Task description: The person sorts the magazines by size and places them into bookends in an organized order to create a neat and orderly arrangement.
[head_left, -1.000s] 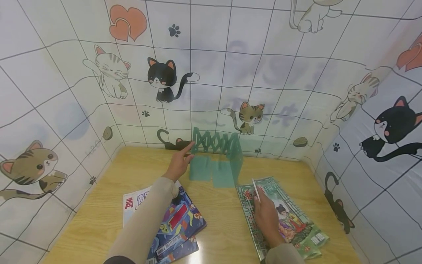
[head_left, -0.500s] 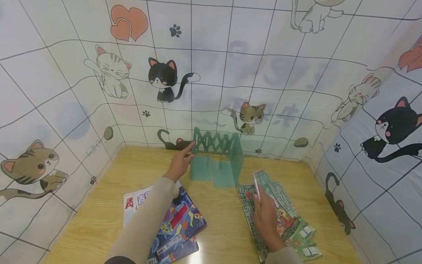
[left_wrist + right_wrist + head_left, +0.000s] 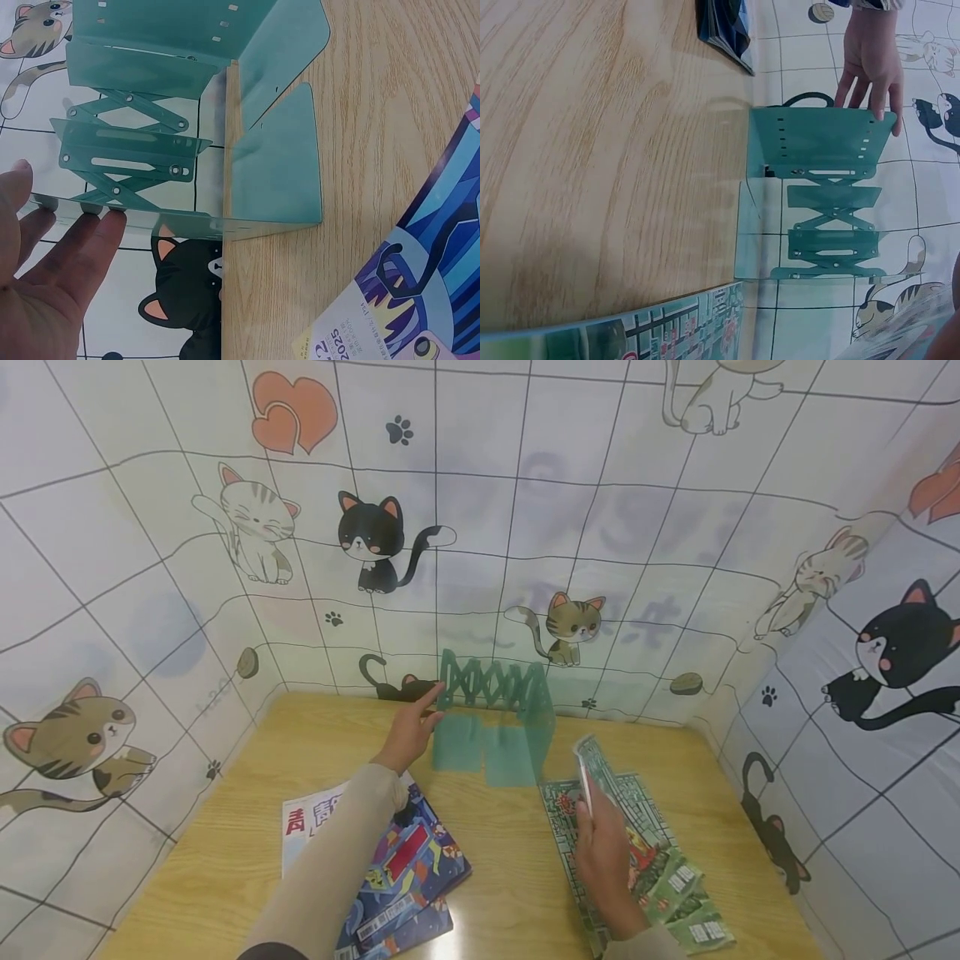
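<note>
A green metal expanding book rack (image 3: 538,722) stands at the back of the table, its scissor-linked back against the wall cloth. My left hand (image 3: 407,731) holds the upright edge of its left end panel; in the left wrist view the fingers (image 3: 101,244) meet that edge. Over on the right, my right hand (image 3: 606,860) grips a green-covered magazine (image 3: 597,763), raised and tilted above other green magazines (image 3: 648,802). At the lower right of the right wrist view a shiny magazine (image 3: 900,330) shows beside part of the hand; most of it is cut off.
On the left, below my left forearm, lie overlapping blue magazines (image 3: 420,852). Cat-printed cloth walls (image 3: 480,527) close off the back and both sides of the wooden table (image 3: 502,877).
The magazine in my right hand has lifted and tipped up off the others, uncovering more of the green magazines below. My left hand stays at the rack.
</note>
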Demonstrator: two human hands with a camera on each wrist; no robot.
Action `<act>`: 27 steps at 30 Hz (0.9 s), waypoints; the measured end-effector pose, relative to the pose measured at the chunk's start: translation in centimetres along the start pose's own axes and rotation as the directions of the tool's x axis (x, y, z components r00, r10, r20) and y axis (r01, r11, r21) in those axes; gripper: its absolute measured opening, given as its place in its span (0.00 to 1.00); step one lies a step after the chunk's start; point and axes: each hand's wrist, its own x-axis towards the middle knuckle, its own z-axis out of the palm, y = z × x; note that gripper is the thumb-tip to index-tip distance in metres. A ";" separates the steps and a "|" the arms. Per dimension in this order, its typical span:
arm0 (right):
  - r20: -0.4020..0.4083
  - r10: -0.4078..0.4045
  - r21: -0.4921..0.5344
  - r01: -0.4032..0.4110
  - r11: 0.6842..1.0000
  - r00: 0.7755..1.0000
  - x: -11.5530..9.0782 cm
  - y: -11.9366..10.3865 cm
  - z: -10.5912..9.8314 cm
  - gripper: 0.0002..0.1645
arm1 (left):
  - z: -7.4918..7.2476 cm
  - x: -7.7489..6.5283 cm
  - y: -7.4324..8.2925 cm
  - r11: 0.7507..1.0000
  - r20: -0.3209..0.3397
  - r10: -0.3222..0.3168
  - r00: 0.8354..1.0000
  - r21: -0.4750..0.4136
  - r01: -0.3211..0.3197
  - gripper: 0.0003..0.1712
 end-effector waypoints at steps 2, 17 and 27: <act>-0.005 -0.006 0.001 0.006 1.000 1.000 0.0 -0.2 -0.1 0.29 | 0.1 0.0 0.0 1.000 -0.002 0.004 1.000 -0.009 -0.004 0.32; -0.181 -0.131 0.099 0.151 0.984 0.975 0.1 -2.2 0.0 0.29 | 0.1 -0.1 0.1 0.999 -0.003 0.011 1.000 -0.042 -0.011 0.32; -0.260 -0.180 0.167 0.228 0.959 0.949 0.4 -3.6 -0.3 0.31 | 0.1 -0.1 0.2 0.999 -0.007 -0.002 1.000 -0.038 0.002 0.32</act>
